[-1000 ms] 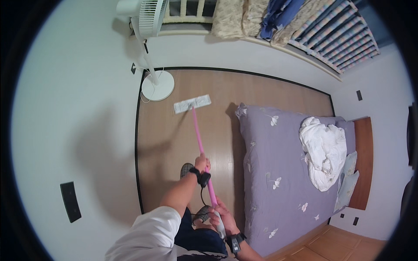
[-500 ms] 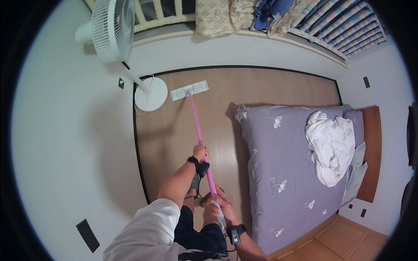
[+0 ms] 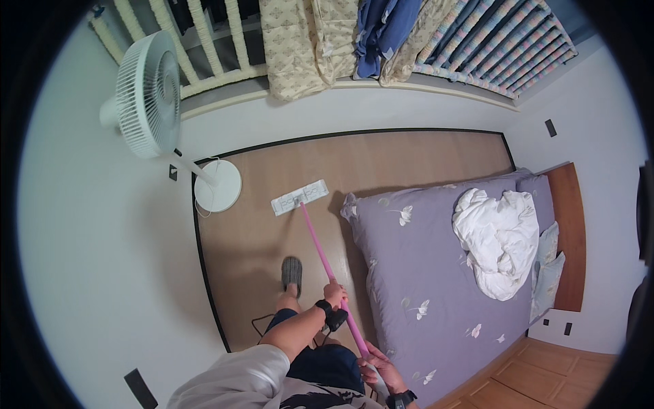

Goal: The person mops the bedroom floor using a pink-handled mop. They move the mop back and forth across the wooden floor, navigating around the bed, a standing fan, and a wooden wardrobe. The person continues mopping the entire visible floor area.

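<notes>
A flat mop with a pink pole (image 3: pixel 315 237) stretches away from me, its white rectangular mop head (image 3: pixel 312 193) lying on the wooden floor. Partway down the pole my left hand (image 3: pixel 334 293) is closed around it. My right hand (image 3: pixel 383 369) grips the pole's upper end, where pink meets a white section that runs partly out of sight near my body. Black bands with small devices sit on both wrists. Ahead of my left arm, a foot in a grey checked slipper (image 3: pixel 291 274) shows on the floor.
A white standing fan (image 3: pixel 148 102) with a round base (image 3: pixel 219 187) stands at the far left by the wall. To the right is a bed with a purple sheet (image 3: pixel 415 273) and a bunched white quilt (image 3: pixel 497 238). Railings and hanging cloths (image 3: pixel 300 48) line the far side.
The mop head sits closer to me and farther from the fan. Both hands have moved right and toward me with the pole. The slippered foot has come forward into fuller view.
</notes>
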Demonstrator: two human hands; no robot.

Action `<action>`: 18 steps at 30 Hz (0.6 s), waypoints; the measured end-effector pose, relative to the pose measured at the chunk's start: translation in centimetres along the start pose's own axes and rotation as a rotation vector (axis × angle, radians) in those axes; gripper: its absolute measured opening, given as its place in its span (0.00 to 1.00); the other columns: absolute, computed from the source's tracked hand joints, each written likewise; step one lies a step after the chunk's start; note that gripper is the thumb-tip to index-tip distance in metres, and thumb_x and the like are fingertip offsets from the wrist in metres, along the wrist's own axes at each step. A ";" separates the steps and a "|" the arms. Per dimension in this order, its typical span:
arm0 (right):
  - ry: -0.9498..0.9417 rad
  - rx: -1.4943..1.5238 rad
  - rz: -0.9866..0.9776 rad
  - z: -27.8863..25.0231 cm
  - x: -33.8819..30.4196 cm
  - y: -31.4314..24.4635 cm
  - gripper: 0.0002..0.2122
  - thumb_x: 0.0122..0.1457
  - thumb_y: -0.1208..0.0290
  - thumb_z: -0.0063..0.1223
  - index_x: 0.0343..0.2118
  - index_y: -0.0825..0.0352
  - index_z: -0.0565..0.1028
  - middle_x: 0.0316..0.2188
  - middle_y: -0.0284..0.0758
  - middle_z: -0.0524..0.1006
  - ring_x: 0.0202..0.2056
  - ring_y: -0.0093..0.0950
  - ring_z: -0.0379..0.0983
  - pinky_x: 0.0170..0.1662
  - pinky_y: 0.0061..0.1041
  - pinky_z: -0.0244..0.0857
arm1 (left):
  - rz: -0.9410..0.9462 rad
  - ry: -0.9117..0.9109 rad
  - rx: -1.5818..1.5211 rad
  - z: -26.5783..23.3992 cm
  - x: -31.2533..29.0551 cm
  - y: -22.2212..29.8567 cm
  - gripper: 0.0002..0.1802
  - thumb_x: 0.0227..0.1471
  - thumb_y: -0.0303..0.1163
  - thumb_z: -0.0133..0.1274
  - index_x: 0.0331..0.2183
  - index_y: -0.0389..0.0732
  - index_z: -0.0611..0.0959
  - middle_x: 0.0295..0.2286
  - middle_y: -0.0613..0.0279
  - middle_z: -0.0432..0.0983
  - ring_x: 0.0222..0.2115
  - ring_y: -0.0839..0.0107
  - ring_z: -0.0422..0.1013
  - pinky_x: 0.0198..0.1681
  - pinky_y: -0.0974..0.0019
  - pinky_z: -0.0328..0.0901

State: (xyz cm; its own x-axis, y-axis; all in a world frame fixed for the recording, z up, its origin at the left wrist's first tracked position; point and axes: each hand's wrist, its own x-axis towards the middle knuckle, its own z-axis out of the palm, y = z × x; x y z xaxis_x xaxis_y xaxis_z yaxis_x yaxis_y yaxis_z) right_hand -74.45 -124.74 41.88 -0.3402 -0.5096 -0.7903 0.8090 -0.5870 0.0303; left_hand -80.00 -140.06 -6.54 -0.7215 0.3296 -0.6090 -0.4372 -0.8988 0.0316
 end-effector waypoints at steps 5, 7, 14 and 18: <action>-0.007 -0.021 -0.092 7.2 9.6 -3.8 0.27 0.68 0.75 0.50 0.68 0.52 0.62 0.34 0.37 0.72 0.23 0.22 0.63 0.22 0.19 0.58 | -0.255 0.115 -0.548 8.2 7.0 12.4 0.25 0.60 0.58 0.52 0.30 0.43 0.79 0.21 0.66 0.72 0.20 0.72 0.69 0.22 0.64 0.65; -0.024 0.012 -0.104 9.7 13.3 -5.4 0.26 0.68 0.75 0.50 0.68 0.52 0.62 0.34 0.37 0.72 0.23 0.22 0.63 0.22 0.19 0.58 | 0.003 0.439 0.285 12.4 10.4 17.7 0.30 0.63 0.60 0.48 0.20 0.46 0.70 0.16 0.66 0.65 0.14 0.70 0.65 0.14 0.63 0.61; -0.117 0.124 -0.160 15.1 19.4 -10.1 0.25 0.69 0.76 0.48 0.67 0.54 0.62 0.34 0.38 0.72 0.23 0.20 0.63 0.22 0.18 0.58 | -0.348 0.185 -0.435 14.8 17.4 26.0 0.31 0.63 0.66 0.43 0.24 0.48 0.72 0.16 0.73 0.65 0.13 0.76 0.61 0.16 0.66 0.58; -0.088 0.076 -0.128 13.7 17.5 -10.6 0.26 0.69 0.75 0.49 0.68 0.52 0.61 0.34 0.35 0.70 0.22 0.19 0.61 0.21 0.16 0.56 | -0.393 0.247 -0.543 14.5 16.4 23.5 0.28 0.60 0.63 0.50 0.25 0.48 0.75 0.19 0.72 0.69 0.16 0.74 0.64 0.18 0.64 0.61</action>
State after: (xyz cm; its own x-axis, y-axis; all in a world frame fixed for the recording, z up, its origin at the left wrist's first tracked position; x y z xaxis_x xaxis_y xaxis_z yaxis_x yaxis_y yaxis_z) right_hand -95.56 -136.02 36.13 -0.4814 -0.4784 -0.7344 0.7190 -0.6948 -0.0187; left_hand -109.87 -151.58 -4.29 -0.3943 0.6413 -0.6583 -0.2641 -0.7652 -0.5872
